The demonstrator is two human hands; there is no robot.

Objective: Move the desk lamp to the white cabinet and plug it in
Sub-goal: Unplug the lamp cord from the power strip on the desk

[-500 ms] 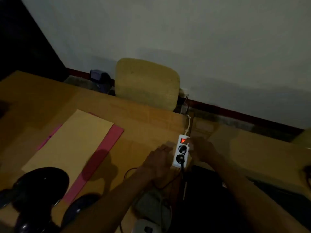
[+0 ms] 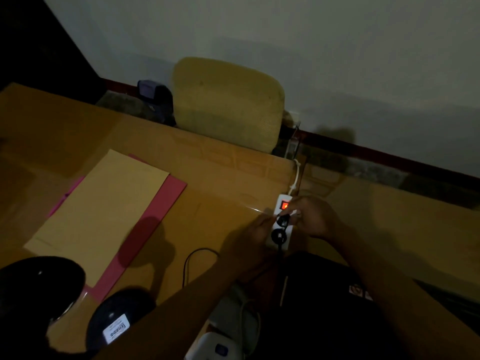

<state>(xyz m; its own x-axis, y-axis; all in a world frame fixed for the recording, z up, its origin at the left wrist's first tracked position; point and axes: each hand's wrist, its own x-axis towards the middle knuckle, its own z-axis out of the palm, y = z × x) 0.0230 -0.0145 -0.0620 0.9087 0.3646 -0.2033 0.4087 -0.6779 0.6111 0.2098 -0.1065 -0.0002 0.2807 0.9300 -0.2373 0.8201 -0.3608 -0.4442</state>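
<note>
Lamp plug [image 2: 283, 220] sits pinched in my right hand [image 2: 313, 219] fingers at the power strip [image 2: 279, 244], my left hand [image 2: 250, 239] resting released beside it.

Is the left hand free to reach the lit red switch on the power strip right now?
Probably not directly: the right hand sits over the strip's switch end, its fingers beside the red switch. The left hand rests against the power strip lower down.
</note>
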